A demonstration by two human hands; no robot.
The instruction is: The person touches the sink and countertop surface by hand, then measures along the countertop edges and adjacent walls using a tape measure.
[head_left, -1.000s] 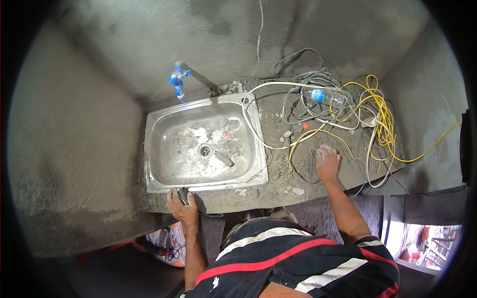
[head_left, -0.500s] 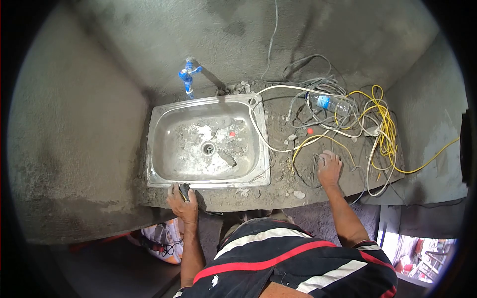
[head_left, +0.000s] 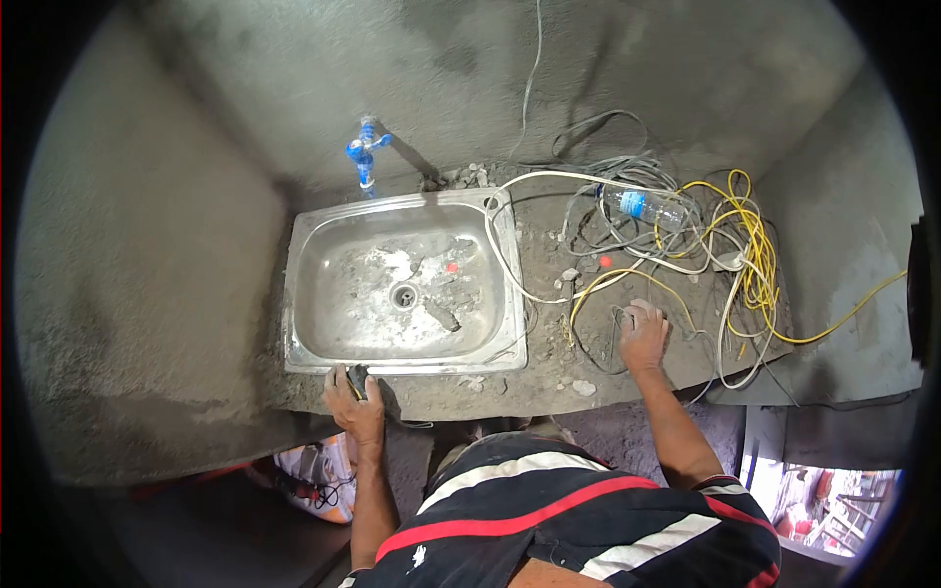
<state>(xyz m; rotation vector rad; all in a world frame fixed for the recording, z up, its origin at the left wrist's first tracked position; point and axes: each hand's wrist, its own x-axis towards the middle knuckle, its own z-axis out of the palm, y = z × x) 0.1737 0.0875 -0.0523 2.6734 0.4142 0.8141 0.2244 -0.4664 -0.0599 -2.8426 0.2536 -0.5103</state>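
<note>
My left hand (head_left: 353,400) is at the sink's near left corner, its fingers closed round a small black object with a yellow edge (head_left: 359,380). The object's kind is not clear, since my fingers partly cover it. Just beyond it lies the stainless steel sink (head_left: 412,367), set in the rough counter, with cement crumbs and a larger grey lump (head_left: 442,316) near its drain. My right hand (head_left: 644,336) rests on the dusty counter (head_left: 529,392) to the right of the sink, fingers extended, beside a thin dark wire.
A blue-wrapped tap (head_left: 363,157) sticks out of the wall behind the sink. Tangled white and grey cables (head_left: 637,171), a yellow cable (head_left: 760,265) and a clear plastic bottle (head_left: 655,208) occupy the counter's right side. Below on the left is a white and orange bag (head_left: 333,480).
The whole view has shifted slightly, with the sink and tap now a little further left. Both hands keep the same places relative to the counter.
</note>
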